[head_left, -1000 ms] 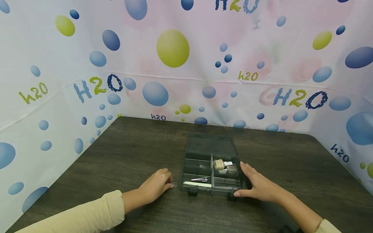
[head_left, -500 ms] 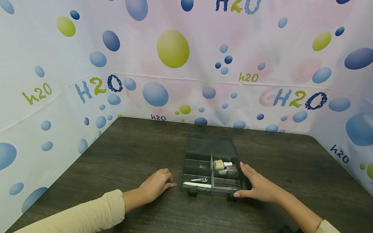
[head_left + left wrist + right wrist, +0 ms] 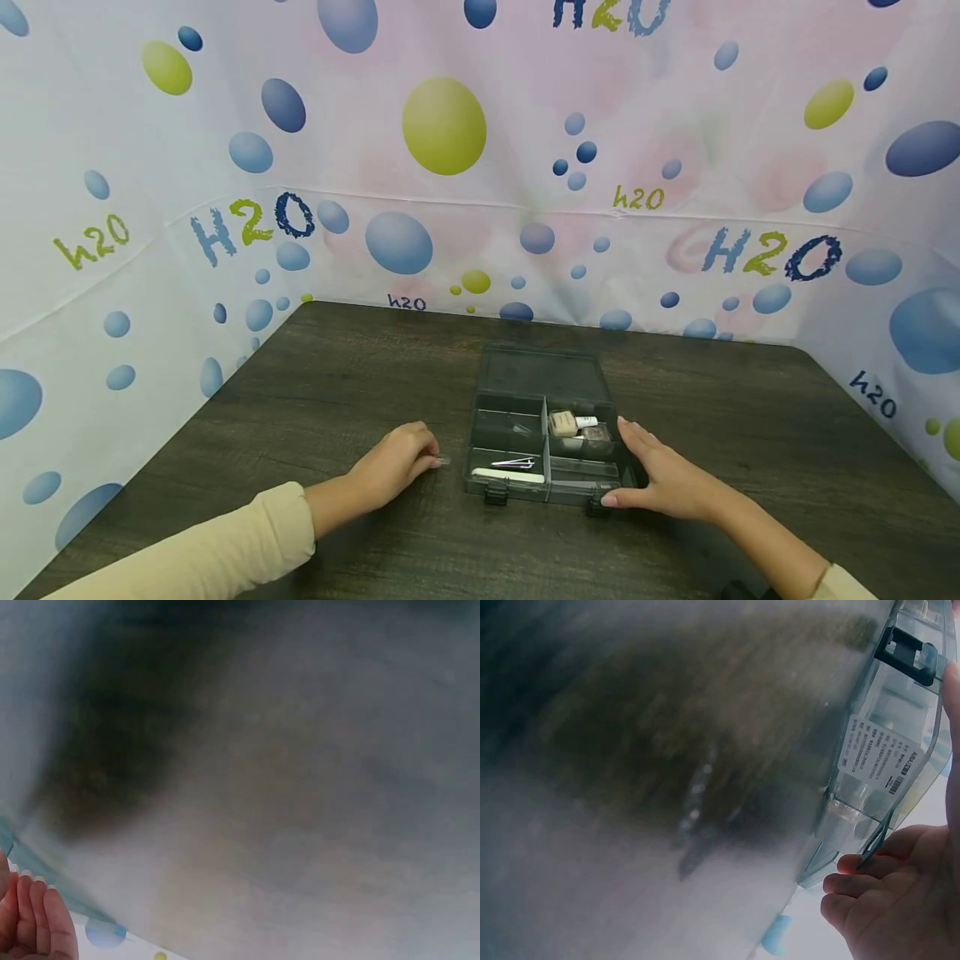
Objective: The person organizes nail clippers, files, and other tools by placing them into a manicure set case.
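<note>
A smoky see-through organizer box (image 3: 525, 497) stands on the dark table with its lid (image 3: 544, 373) folded back. Its compartments hold two nail polish bottles (image 3: 563, 423), a nail clipper (image 3: 513, 462), a white nail file (image 3: 508, 476) and a small clear piece (image 3: 521, 429). Left of the box, my left hand (image 3: 393, 465) pinches a small clear piece (image 3: 444, 461), too small to identify. My right hand (image 3: 667, 479) holds the box's front right corner, thumb by the latch and fingers along the side. The right wrist view shows these fingers (image 3: 855, 889) against the box's edge.
A dark wood-look table (image 3: 360, 358) lies under everything. Behind it and at both sides hangs a bubble-print curtain (image 3: 480, 192). A dark object (image 3: 738, 590) shows partly at the bottom edge, near the right forearm. Much of the left wrist view is blurred.
My left hand has lifted slightly and shifted a little left, away from the box, with the clear piece still between its fingertips. The right hand and the box have stayed in place.
</note>
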The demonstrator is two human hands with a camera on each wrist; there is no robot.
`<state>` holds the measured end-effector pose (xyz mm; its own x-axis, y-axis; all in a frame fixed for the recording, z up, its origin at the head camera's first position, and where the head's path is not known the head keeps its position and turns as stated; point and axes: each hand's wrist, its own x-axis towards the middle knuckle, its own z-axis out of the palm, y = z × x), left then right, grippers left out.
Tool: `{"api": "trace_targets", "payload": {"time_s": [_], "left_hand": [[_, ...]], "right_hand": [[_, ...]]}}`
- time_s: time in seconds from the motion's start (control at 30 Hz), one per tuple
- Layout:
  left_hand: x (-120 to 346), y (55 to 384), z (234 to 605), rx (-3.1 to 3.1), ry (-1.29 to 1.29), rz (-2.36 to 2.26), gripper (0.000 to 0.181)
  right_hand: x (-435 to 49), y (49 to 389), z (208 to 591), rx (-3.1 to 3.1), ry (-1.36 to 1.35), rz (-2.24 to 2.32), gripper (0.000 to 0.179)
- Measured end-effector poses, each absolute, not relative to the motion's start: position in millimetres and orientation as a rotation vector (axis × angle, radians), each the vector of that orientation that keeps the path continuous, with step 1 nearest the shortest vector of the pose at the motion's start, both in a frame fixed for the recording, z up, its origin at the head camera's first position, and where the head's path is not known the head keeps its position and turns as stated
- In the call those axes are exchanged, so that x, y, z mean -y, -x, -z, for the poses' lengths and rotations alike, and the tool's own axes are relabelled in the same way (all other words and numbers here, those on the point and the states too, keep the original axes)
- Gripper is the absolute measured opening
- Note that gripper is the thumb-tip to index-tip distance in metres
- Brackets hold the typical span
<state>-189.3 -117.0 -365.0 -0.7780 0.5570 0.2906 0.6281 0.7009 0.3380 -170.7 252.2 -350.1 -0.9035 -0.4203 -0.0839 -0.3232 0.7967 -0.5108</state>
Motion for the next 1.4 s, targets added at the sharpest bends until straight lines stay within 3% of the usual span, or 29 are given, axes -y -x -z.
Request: {"api": "trace_targets", "payload": {"time_s": [1.4], "left_hand": [[69.0, 230.0, 350.8, 2.582, 0.897, 0.822, 0.007]], "right_hand": [[-254.3, 171.9, 349.7, -2.792, 0.608, 0.742, 0.109]]}}
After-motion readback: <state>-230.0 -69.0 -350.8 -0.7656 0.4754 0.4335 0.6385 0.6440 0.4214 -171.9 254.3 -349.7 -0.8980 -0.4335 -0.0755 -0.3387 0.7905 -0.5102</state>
